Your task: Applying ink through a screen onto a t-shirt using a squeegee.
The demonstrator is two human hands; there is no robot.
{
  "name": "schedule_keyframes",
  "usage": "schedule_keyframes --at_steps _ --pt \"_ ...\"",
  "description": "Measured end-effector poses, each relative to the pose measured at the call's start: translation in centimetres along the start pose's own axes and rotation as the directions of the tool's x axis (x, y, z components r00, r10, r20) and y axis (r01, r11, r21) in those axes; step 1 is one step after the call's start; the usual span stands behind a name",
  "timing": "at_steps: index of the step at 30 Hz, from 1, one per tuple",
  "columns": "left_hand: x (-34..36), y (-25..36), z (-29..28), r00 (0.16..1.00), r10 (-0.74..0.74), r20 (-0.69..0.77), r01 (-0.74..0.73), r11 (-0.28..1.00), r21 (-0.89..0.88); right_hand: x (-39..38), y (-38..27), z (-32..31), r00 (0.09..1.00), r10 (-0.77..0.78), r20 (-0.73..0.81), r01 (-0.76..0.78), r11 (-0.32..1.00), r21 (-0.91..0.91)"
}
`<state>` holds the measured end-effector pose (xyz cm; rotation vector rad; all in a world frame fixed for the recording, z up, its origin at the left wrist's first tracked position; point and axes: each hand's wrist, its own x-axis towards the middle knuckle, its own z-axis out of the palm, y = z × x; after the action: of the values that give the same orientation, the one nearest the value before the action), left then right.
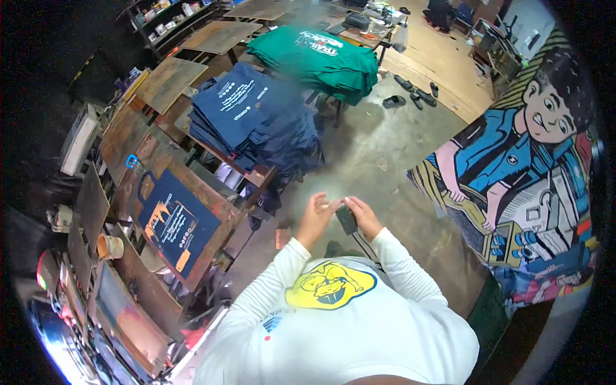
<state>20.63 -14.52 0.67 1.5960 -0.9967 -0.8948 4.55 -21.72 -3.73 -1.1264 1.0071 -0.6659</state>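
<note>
In front of my chest, my right hand [364,219] is closed around a small dark box-shaped device [346,220]. Two thin dark cords or straps [364,245] run from it down toward my body. My left hand [314,220] is raised just beside it, fingers apart and nothing visible in the palm. Its fingertips point at the device's upper end, close to the right hand's fingers; whether they touch cannot be made out. White long sleeves cover both forearms.
To the left, a navy printed apron or bag panel [179,221] lies on a worn board. Beyond it are a stack of navy shirts [247,115] and a pile of green shirts [314,58]. A painted mural [513,160] stands right. Dark shoes [416,95] lie on the floor.
</note>
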Motion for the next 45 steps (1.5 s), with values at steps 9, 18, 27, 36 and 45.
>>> schedule_keyframes --at_steps 9,18,27,36,45 --pt "0.8 -3.7 1.9 0.813 -0.374 0.447 0.548 0.752 -0.367 4.7 0.2 -3.3 0.897 0.073 0.437 0.160 0.867 -0.472" --pt "-3.8 -8.7 -4.3 0.915 -0.381 0.134 0.393 0.763 -0.513 3.5 -1.3 -8.3 0.737 0.484 0.472 0.080 0.630 -0.772" --pt "-5.4 -7.2 -9.2 0.905 -0.409 0.116 0.413 0.782 -0.466 0.4 -0.9 -7.2 0.750 0.563 0.348 0.010 0.516 -0.856" --pt "-9.5 -8.4 -15.1 0.923 -0.379 0.069 0.371 0.826 -0.423 -3.2 12.8 -11.1 0.767 0.604 0.217 0.172 0.132 -0.976" --pt "-13.7 -12.8 -18.5 0.893 -0.413 0.177 0.450 0.815 -0.366 -9.5 27.9 -13.3 0.597 0.802 0.011 -0.624 0.473 -0.622"
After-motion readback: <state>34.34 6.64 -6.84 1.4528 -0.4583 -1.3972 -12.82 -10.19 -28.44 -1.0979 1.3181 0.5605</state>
